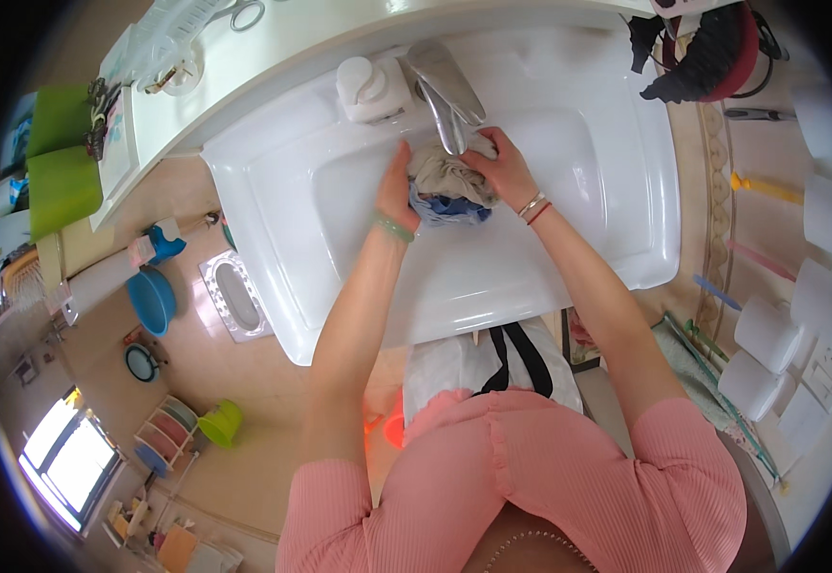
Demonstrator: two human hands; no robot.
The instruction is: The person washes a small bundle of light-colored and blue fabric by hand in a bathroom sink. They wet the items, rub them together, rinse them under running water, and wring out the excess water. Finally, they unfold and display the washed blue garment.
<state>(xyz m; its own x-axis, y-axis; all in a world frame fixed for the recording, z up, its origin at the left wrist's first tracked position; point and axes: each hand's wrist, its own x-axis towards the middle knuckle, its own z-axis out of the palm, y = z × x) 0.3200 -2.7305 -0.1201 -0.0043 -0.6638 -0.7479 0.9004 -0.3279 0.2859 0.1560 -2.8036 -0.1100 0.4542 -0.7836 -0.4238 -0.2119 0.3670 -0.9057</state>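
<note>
A bunched beige cloth [447,175] lies in the white sink [349,258], under the spout of the metal faucet [447,91]. Below it in the basin is a crumpled blue cloth [449,212]. My left hand [398,194] is at the left side of the pile, its fingers stretched out and nearly upright along the cloth. My right hand [506,172] curls over the right side of the beige cloth, close to the spout, and grips its edge. Some of its fingertips are hidden in the folds.
A white pump bottle [370,91] stands left of the faucet on the sink's back ledge. Behind runs a white shelf [273,53] with scissors [246,14]. Brushes and cups hang along the right wall. A blue basin [151,301] is on the left.
</note>
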